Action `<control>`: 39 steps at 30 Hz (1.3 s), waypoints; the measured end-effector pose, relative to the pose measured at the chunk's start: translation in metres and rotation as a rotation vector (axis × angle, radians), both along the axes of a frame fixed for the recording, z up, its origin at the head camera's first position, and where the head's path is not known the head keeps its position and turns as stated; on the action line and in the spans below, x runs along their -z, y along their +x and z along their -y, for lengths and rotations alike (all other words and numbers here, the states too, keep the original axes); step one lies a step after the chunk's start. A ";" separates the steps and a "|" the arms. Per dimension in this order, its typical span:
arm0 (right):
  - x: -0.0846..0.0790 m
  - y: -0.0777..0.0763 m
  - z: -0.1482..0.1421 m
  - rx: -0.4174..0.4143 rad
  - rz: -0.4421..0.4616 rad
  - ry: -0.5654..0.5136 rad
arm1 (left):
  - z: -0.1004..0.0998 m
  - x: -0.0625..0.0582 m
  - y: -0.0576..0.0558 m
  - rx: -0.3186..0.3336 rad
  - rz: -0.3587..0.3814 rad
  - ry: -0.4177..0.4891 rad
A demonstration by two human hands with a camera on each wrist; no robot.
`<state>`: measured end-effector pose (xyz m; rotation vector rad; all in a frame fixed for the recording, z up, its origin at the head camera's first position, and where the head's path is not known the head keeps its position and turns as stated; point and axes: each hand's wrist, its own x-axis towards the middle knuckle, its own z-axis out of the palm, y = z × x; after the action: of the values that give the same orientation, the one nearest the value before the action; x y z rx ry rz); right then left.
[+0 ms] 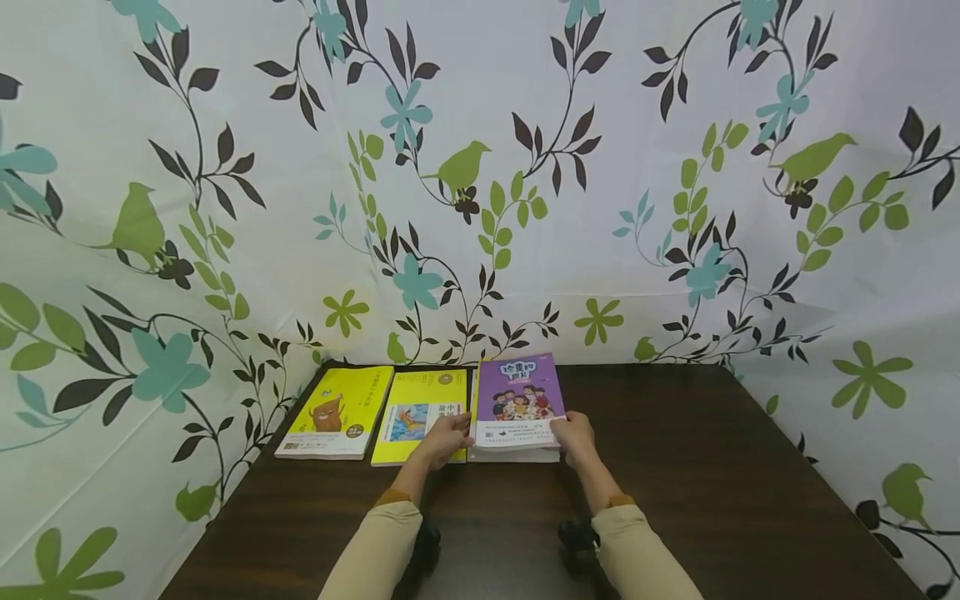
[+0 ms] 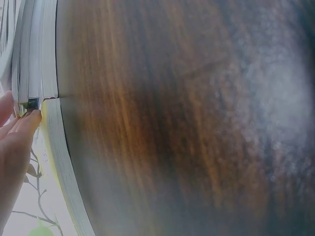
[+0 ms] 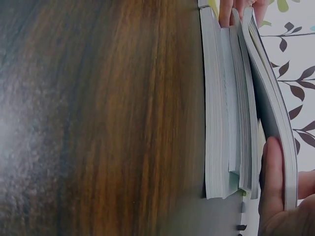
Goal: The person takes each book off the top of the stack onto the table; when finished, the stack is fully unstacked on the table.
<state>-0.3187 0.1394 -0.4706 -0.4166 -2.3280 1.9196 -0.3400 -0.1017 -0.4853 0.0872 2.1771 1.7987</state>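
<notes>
A purple paperback book [image 1: 519,396] with cartoon children on its cover tops a stack of books [image 3: 216,113] on the dark table. My right hand [image 1: 575,437] grips its right edge; in the right wrist view the fingers [image 3: 273,167] are under the book and the thumb is over it. That side is raised, leaving a wedge-shaped gap above the books below. At the left edge, my left hand [image 1: 448,437] pinches the purple book, its fingertips [image 2: 32,119] reaching in at the side of the stack. How many books it holds I cannot tell.
Left of the stack lies a yellow book [image 1: 420,417] with a blue picture, close beside it. Another yellow book [image 1: 337,412] with a brown cartoon figure lies farther left. Behind the dark wooden table [image 1: 675,467] hangs a patterned cloth [image 1: 480,308] with leaves and birds.
</notes>
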 end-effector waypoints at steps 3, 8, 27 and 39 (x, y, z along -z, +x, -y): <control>0.002 0.001 -0.003 0.006 0.018 -0.003 | -0.001 0.001 0.001 -0.002 0.000 -0.013; 0.003 0.001 -0.008 0.022 0.042 0.034 | -0.002 0.000 0.002 0.000 -0.016 -0.012; 0.001 0.004 -0.025 0.006 0.033 0.018 | -0.002 -0.002 0.002 0.002 0.000 -0.019; -0.001 0.000 -0.038 -0.003 0.033 -0.030 | -0.002 -0.001 0.001 -0.003 -0.009 -0.015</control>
<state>-0.3190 0.1772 -0.4699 -0.4512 -2.3235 1.9668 -0.3388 -0.0996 -0.4842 0.0894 2.1975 1.7869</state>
